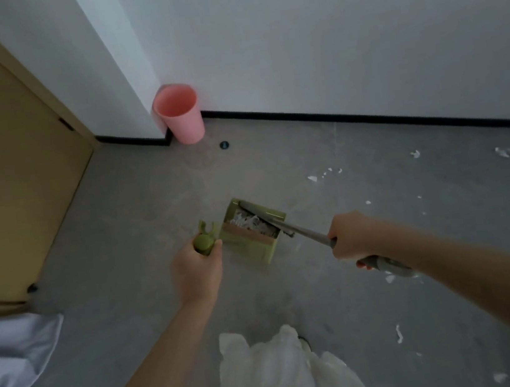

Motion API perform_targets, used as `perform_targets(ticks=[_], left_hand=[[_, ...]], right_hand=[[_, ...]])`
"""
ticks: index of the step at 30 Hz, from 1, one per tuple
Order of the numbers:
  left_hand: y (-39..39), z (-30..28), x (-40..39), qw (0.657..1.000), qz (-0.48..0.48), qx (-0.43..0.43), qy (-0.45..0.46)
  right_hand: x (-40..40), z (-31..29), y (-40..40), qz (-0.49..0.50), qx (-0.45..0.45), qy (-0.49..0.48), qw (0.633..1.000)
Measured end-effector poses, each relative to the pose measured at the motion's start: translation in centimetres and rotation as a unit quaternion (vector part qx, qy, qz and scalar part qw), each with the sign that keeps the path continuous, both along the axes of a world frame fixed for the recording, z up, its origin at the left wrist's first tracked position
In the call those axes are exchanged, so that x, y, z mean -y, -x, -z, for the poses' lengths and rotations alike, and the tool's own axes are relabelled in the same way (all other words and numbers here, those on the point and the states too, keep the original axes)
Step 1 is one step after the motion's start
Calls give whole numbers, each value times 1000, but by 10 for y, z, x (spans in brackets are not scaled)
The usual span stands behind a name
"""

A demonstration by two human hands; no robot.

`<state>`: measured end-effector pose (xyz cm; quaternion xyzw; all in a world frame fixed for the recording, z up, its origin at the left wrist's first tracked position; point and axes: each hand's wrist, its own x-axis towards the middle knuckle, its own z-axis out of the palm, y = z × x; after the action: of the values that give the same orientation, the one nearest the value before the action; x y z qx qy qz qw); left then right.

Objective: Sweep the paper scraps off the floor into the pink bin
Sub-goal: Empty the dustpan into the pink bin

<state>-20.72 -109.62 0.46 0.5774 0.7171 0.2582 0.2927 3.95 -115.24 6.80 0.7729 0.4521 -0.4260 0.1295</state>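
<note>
My left hand [197, 268] grips the top of the green dustpan handle [203, 243]. The green dustpan [251, 246] sits on the grey floor just right of that hand, with white paper scraps [253, 224] piled inside it. My right hand [353, 235] holds the grey broom handle [304, 230], and the broom head [261, 213] lies across the dustpan's far edge. The pink bin [178, 114] stands upright against the wall corner, well beyond the dustpan. Loose paper scraps [508, 154] lie scattered on the floor to the right.
A tan door [2, 156] fills the left side. White walls with a black skirting board [367, 116] close off the far side. A small round floor fitting [224, 145] sits near the bin. My white trousers [283, 383] show at the bottom, pale cloth [7, 352] at lower left.
</note>
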Motion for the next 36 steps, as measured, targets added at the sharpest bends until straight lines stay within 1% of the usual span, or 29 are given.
perform_targets(ticks=[7,14,22,29,34,36], left_hand=[[-38,-14,-76,999,-32,-16,-21],[-66,-26,-189,998,-59,-13,-23],[-96,-51,-303,997,-55,-17,-41],[-131,-75,-394,995,-80,0,-67],[-165,-91,-451,987,-120,9,-102],[-179,-100,-470,985,-128,0,-118]], right_hand=[[-85,-7,-42,-35,1,-15,999],[-213,-23,-76,-62,2,-26,998],[-334,-45,-112,-79,-8,-43,996],[-431,-67,-151,-119,0,-86,989],[-503,-81,-186,-154,-8,-117,981],[-527,-88,-197,-168,-13,-127,977]])
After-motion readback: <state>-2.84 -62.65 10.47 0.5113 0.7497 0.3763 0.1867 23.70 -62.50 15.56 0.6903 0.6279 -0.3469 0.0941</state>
